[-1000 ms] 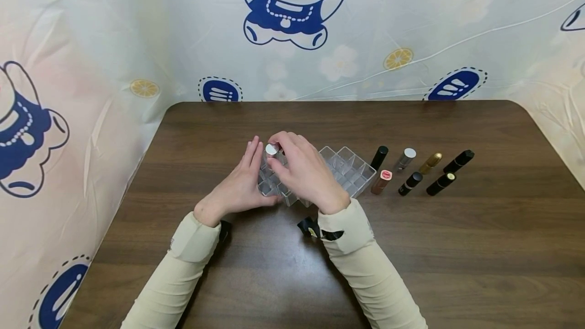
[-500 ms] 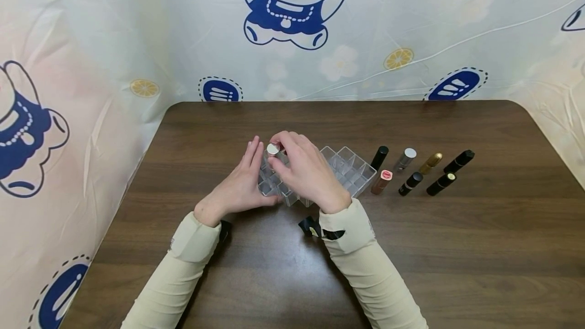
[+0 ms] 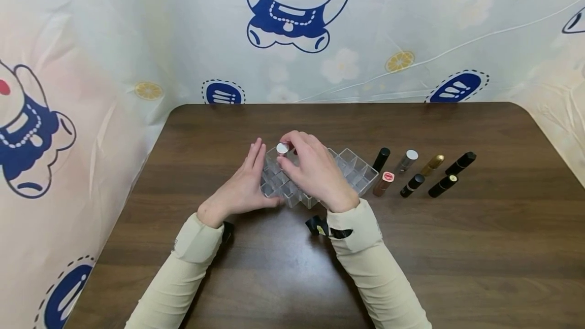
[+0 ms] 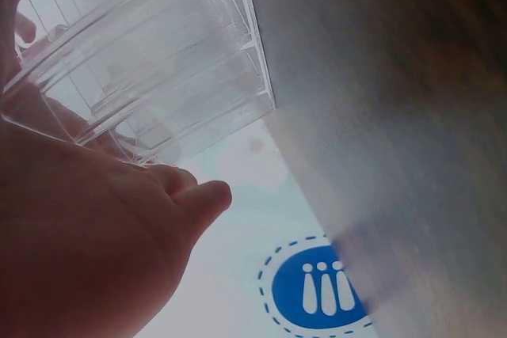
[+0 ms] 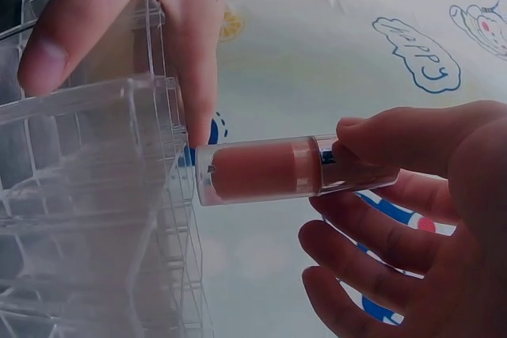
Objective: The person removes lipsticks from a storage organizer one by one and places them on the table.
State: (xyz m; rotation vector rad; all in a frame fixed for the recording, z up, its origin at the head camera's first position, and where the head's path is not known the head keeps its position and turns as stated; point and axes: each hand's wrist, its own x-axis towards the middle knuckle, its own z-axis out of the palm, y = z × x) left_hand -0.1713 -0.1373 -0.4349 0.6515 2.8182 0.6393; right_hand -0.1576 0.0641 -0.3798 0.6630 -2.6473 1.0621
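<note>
My right hand point(image 3: 317, 171) pinches a lip gloss tube point(image 5: 261, 172) by its shiny silver cap, between thumb and fingers. The tube has a pinkish-brown body in a clear casing, and its lower end is right at the top edge of a clear compartmented organizer point(image 3: 358, 171). In the head view mainly the tube's cap shows, over the organizer's left part. My left hand point(image 3: 239, 187) rests at the organizer's left end, fingers straight along the far left side and thumb at the near side. Part of the organizer is hidden under the right hand.
Right of the organizer several lipstick-like tubes stand in two loose rows: a silver-capped one point(image 3: 407, 161), a gold one point(image 3: 431, 165), a brown one with a pink top point(image 3: 384, 184) and several black ones point(image 3: 460, 163). A patterned curtain point(image 3: 297, 75) hangs behind the brown table point(image 3: 292, 278).
My right hand has shifted slightly right over the organizer with the tube. The left hand stays at the organizer's left end. The whole head view has drifted a little.
</note>
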